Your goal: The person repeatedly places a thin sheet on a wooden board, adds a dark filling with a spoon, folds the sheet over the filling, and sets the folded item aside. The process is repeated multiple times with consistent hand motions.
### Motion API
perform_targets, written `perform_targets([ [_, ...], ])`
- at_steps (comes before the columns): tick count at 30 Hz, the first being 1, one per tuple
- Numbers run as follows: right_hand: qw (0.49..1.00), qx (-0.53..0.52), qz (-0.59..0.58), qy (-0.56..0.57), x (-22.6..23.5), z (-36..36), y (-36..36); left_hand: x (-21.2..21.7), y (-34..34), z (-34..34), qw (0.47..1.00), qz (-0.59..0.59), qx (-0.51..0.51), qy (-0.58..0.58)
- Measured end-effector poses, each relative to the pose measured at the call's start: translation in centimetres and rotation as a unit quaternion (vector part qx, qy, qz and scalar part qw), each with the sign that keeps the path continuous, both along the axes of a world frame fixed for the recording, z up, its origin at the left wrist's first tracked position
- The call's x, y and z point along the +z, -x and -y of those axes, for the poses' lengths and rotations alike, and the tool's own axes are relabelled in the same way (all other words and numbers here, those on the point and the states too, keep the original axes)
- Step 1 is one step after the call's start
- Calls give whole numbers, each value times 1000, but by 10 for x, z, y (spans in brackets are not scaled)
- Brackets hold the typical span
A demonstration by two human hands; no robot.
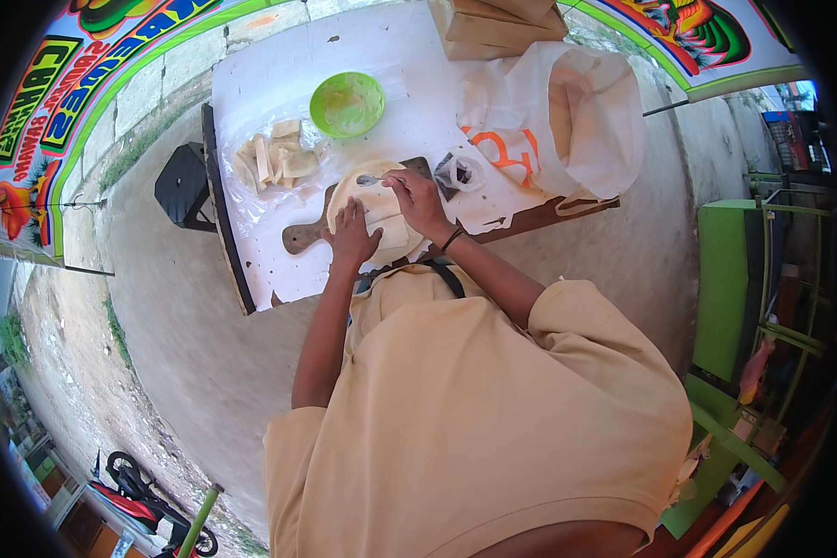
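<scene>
A round, pale stack of thin dough sheets (397,234) lies on a wooden board (303,238) whose handle points left. My left hand (352,234) rests flat on the sheets with its fingers apart. At the far side of the stack, my right hand (420,203) is closed on a small shiny metal utensil (370,179); its exact kind is too small to tell. A straight line crosses the sheets between my hands. Left of the board, cut pale dough pieces (284,160) sit in a loose pile on clear plastic.
Behind the board stands a green bowl (347,104) with whitish residue inside. An open white plastic bag (593,130) takes up the table's right side, with a brown cardboard box (495,28) behind it. A small black-and-clear plastic packet (459,174) lies by the board. A black stool (184,186) stands left of the white table (260,88).
</scene>
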State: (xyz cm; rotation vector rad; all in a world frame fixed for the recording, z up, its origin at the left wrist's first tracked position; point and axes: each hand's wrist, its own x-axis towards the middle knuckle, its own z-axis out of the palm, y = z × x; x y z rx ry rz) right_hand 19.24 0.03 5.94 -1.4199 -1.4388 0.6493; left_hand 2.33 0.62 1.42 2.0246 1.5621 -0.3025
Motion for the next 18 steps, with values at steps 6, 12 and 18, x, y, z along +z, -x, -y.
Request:
perform_targets([
  [6,999,49,-8,-10,-9,-8,13,1,-1,1,1000,5,4,-3],
  [12,999,51,2,-9,-7,-4,12,-4,1,2,1000,10,3,-12],
  [18,999,27,6,-20,-8,0,5,-9,2,2,999,12,-3,-31],
])
